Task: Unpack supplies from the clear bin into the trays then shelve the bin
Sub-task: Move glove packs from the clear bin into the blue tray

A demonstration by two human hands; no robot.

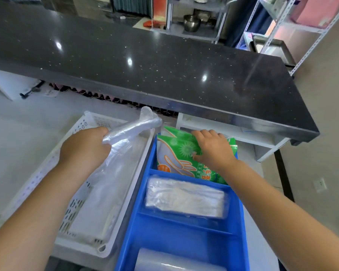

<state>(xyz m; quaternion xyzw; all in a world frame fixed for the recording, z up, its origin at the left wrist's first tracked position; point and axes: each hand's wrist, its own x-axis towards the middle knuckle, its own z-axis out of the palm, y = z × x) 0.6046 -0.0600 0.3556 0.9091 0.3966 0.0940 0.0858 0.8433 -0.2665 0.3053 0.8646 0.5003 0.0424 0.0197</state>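
- Long black speckled stone countertop (145, 61) spans the far side of the scene; a white shelf unit (233, 132) sits under its right end.
- White perforated plastic basket tray (53, 159) lies left; it holds clear plastic film, loosely heaped.
- Blue plastic divided tray (237, 227) lies just right of the basket, touching or nearly so. Far compartment: green printed glove packets (174, 153), leaning upright. Middle compartment: flat clear-wrapped stack of white sheets (184, 196). Near compartment: top of a clear film roll (176, 261), partly cut off by the frame edge.
- The clear bin itself cannot be identified in view; shelving judged not yet begun.
- Left hand (86, 147) is closed in a fist around a crumpled clear plastic bag bundle (133, 128), held above the far end of the white basket.
- Right hand (213, 149) is half open, fingers spread over the top edge of the green packets, thumb against their face; pressing or pinching, cannot tell which.
- Risk: green packets stand on edge and rise above the tray wall; if the right hand lets go unevenly, they may slump or tip out over the far rim.
- Risk: the clear bundle is slippery and slack; a loose fist could let it unfurl and trail over into the blue tray.
- Appearance: packets glossy, green and white with an orange glove outline; film translucent, creased.
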